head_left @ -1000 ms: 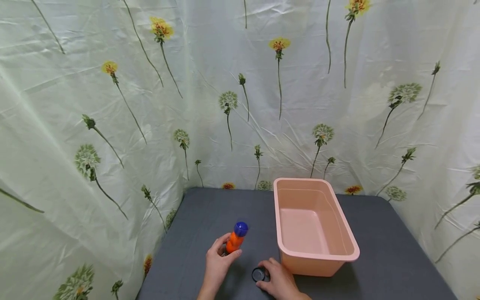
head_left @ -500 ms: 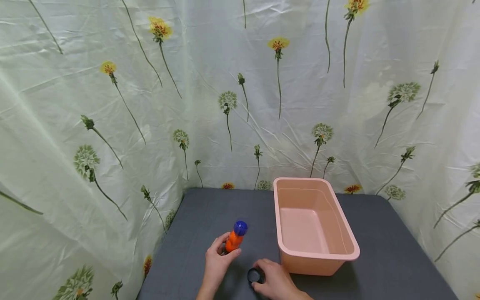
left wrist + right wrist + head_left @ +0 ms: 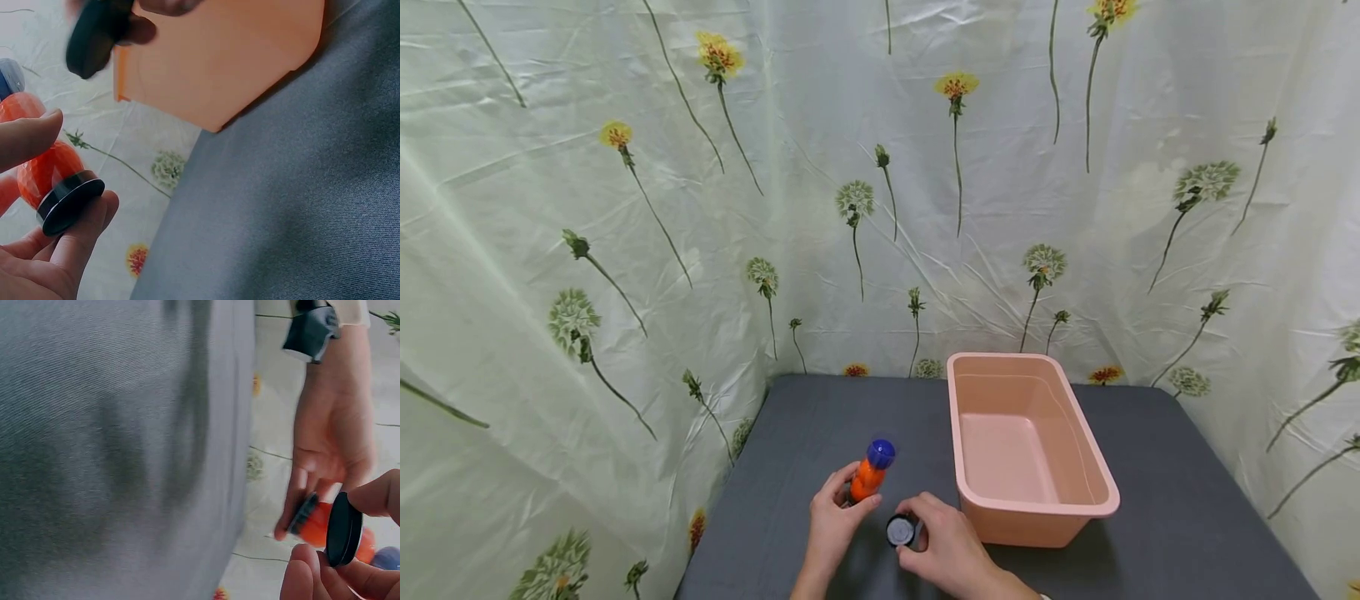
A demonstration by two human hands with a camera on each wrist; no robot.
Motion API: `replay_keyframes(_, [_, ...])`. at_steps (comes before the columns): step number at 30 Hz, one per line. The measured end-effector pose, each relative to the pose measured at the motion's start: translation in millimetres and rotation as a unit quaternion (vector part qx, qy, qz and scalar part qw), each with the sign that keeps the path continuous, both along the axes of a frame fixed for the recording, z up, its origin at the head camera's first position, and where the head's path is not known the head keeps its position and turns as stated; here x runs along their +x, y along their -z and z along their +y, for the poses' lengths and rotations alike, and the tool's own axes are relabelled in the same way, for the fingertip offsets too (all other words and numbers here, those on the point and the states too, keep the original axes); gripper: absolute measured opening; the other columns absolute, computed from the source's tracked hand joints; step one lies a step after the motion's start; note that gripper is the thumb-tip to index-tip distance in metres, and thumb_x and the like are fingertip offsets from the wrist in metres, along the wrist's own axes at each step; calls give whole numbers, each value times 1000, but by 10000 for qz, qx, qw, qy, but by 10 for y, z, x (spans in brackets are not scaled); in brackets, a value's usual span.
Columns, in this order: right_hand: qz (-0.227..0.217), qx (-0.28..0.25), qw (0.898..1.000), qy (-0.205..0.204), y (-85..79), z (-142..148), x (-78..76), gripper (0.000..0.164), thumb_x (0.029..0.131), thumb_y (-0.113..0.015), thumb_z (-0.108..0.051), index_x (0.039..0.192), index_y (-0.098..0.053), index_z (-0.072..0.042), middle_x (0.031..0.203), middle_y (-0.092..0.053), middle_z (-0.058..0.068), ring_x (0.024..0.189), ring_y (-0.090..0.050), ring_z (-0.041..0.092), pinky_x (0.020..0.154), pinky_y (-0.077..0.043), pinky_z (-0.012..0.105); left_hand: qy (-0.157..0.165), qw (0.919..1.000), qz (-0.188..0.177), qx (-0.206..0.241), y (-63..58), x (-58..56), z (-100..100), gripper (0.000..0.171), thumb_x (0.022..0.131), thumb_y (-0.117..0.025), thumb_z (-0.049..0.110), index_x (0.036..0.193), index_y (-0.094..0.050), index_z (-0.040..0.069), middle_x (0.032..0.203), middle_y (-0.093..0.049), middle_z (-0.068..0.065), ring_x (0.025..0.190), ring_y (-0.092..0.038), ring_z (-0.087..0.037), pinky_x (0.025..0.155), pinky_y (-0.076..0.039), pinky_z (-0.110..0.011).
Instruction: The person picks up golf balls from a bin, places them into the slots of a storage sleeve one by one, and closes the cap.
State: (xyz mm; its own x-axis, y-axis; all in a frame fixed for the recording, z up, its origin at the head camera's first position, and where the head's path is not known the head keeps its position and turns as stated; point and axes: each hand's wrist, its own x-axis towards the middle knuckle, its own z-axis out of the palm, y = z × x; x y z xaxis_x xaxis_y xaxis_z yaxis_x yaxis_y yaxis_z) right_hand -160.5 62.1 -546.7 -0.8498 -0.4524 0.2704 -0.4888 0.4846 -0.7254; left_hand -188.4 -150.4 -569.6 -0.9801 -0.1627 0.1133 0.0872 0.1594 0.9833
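Note:
My left hand [image 3: 835, 517] grips a slim clear tube [image 3: 868, 482] filled with orange balls, its blue top [image 3: 881, 453] pointing up and away. A black flared base [image 3: 70, 203] closes the tube's lower end in the left wrist view, with fingers curled beside it. To the right, my right hand [image 3: 946, 537] pinches a round black lid [image 3: 901, 530] by its edge between thumb and fingers. Seen from the right wrist, the lid [image 3: 344, 530] is held on edge and overlaps the tube behind it. A small gap separates lid and tube in the head view.
A pink plastic tub [image 3: 964, 467] stands on the dark grey table [image 3: 820, 408], just beyond and right of the right hand. Behind the table hangs a pale curtain [image 3: 820, 250] printed with dandelions, which also runs along both sides.
My right hand has moved left and slightly away from me, bringing the black lid closer to the tube. The lid's lighter face has tilted back into view. The left hand stays nearly still.

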Motion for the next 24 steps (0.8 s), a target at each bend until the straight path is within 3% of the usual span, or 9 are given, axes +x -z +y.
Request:
replay_keyframes(5, [376,-332,9987,60,-148,-1,68,41,75,-85,-17,112,-67,-22,87,-54,-12,63,-55,0,54,-48,19,47,9999,86,-53,10,6,3,55,72,-93,20,123,-71,15,112,-64,-8,94,-67,-23,80,-56,-33])
replay_keyframes(12, [784,-767,9927,511,-459,74,79,54,69,-89,-3,115,-66,-19,90,-52,-7,63,-56,6,55,-53,22,234,9997,52,-72,-26,19,36,56,71,-93,19,122,-71,15,114,-64,-8,94,-68,-23,85,-56,-41])
replay_keyframes(19, [680,-1029,9851,1202,-658,225,-42,56,67,-89,5,115,-68,-17,85,-55,-5,65,-58,8,59,-55,23,478,9988,-36,-115,-65,44,119,57,72,-93,15,124,-70,15,115,-64,-8,100,-68,-28,88,-56,-46])
replay_keyframes(24, [576,-1052,9829,1394,-697,306,-93,52,68,-89,3,114,-70,-12,87,-57,-5,67,-60,9,62,-57,24,640,9973,-183,-317,-90,62,167,58,71,-93,21,125,-70,15,115,-65,-8,100,-67,-27,90,-54,-48])
